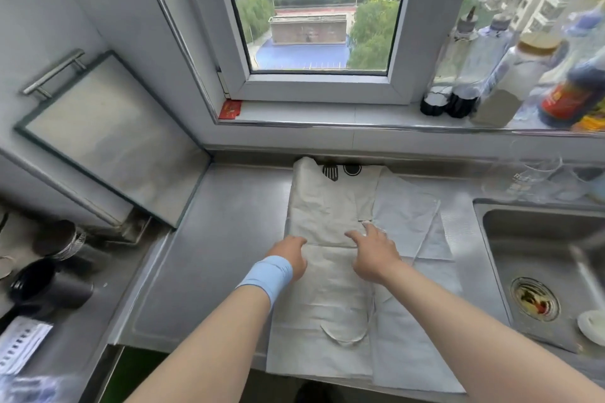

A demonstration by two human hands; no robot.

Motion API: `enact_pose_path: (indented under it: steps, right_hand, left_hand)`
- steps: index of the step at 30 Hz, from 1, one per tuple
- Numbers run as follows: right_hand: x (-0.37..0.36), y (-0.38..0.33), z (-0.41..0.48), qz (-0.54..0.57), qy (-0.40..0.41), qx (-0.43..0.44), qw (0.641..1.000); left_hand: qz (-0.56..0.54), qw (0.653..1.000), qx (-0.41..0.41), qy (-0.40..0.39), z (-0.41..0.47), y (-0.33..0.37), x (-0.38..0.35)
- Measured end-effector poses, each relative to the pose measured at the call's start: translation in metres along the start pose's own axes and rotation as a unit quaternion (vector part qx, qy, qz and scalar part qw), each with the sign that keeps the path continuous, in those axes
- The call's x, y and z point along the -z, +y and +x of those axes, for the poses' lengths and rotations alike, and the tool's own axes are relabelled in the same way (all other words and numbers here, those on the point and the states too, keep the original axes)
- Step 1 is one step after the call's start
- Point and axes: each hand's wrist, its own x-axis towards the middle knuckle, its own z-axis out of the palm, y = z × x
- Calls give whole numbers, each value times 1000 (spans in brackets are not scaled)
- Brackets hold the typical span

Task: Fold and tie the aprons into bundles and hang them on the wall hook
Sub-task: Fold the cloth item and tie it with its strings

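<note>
You had the cream apron (327, 226) laid lengthwise on the steel tabletop (203, 258), its top end with the black printed emblems up by the windowsill and its lower end hanging over the near edge. It lay on top of a paler, greyer cloth (412, 216) spread to its right, likely the next apron, which kept both flat and within reach.

Your left hand (293, 255), blue band at the wrist, rested knuckles-up on the cream fabric with the fingers curled under; whether that grip pinched a fold could not be told. Your right hand (373, 252) lay flat just beside it, fingers spread and clamped on nothing, the fingertips at the apron's right edge. Pressing on both sides of the middle looked like a way to pin the cloth and smooth a crease before the next fold.

The fabric appeared thin, matt and lightly wrinkled, and a narrow strap (343, 335) curled in a loop on the lower panel. Against brushed steel such cloth would probably slide easily.

No wall hook was in view.
</note>
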Motion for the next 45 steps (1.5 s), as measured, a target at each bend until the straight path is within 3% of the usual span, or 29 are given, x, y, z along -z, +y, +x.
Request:
enact_pose_path:
  steps: [6, 10, 12, 17, 20, 23, 29, 34, 35, 37, 40, 42, 45]
  right_hand:
    - [-17, -8, 33, -27, -97, 12, 995]
    - [-34, -30, 30, -79, -56, 116, 989]
    - [-38, -42, 35, -92, -18, 146, 985]
    - [-26, -61, 65, 103, 92, 62, 989]
    - [-12, -74, 97, 133, 84, 52, 986]
    - [0, -92, 128, 145, 61, 59, 986]
    - [6, -113, 156, 41, -29, 46, 998]
    - [9, -108, 162, -67, 15, 64, 996]
    - [10, -107, 161, -50, 10, 72, 996]
    - [14, -104, 157, 126, -25, 64, 990]
    - [27, -92, 152, 454, -122, 10, 883]
    - [33, -78, 152, 509, -183, -15, 841]
    - [42, -49, 152, 443, -239, -33, 863]
  left_hand:
    - [62, 996, -54, 25, 39, -10, 6]
    - [75, 989, -63, 115, 55, -22, 18]
    - [107, 989, -25, 100, 61, -32, 20]
    - [96, 994, 37, 41, 66, -65, 14]
    - [95, 988, 2, 124, 64, -78, 14]
    - [8, 985, -1, 174, 68, -90, 25]
    - [-98, 982, 7, 160, 91, -113, 45]
    - [-139, 987, -15, 84, 106, -113, 44]
    - [-128, 989, -24, 73, 108, -111, 41]
    - [-111, 992, -23, 61, 112, -106, 33]
    - [-49, 998, -9, 47, 117, -101, 22]
    - [18, 1000, 1, 23, 118, -98, 18]
    - [100, 995, 5, -11, 116, -93, 16]
